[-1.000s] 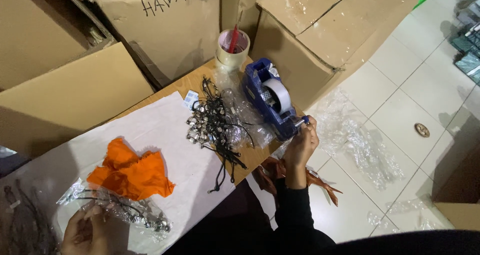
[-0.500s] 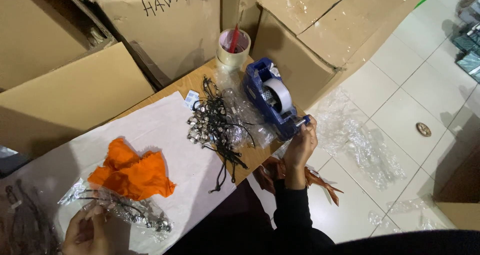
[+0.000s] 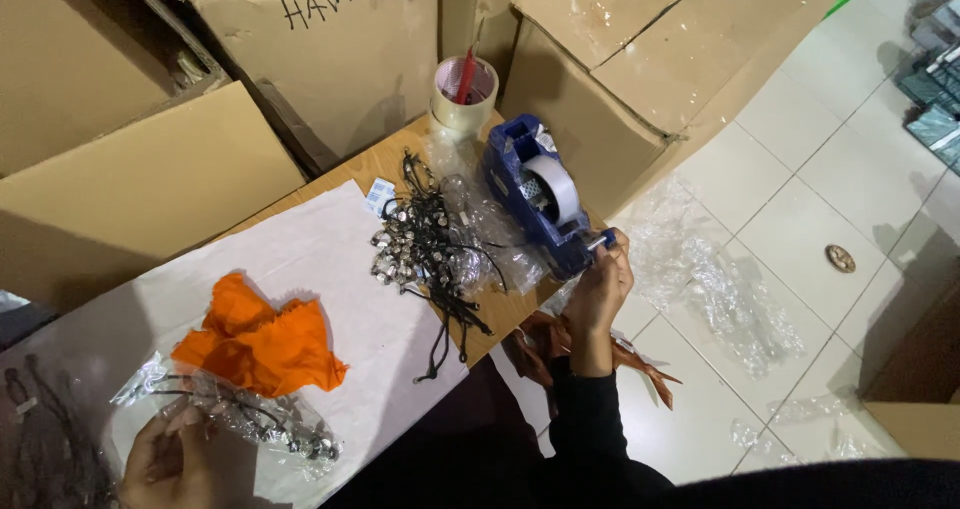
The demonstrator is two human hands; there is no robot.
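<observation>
The right hand (image 3: 600, 287) is closed, fingertips pinching the tape end at the cutter of the blue tape dispenser (image 3: 537, 194), which stands at the table (image 3: 350, 174) edge. The left hand (image 3: 172, 459), fingers curled, grips a clear plastic bag (image 3: 235, 419) of black cords and small metal pieces lying on white paper (image 3: 300, 259), touching an orange cloth (image 3: 258, 339). Between the hands lies a loose pile of black cords with metal charms (image 3: 425, 254); a tape roll (image 3: 465, 94) holding red pens stands behind the dispenser, against cardboard boxes (image 3: 330, 59).
</observation>
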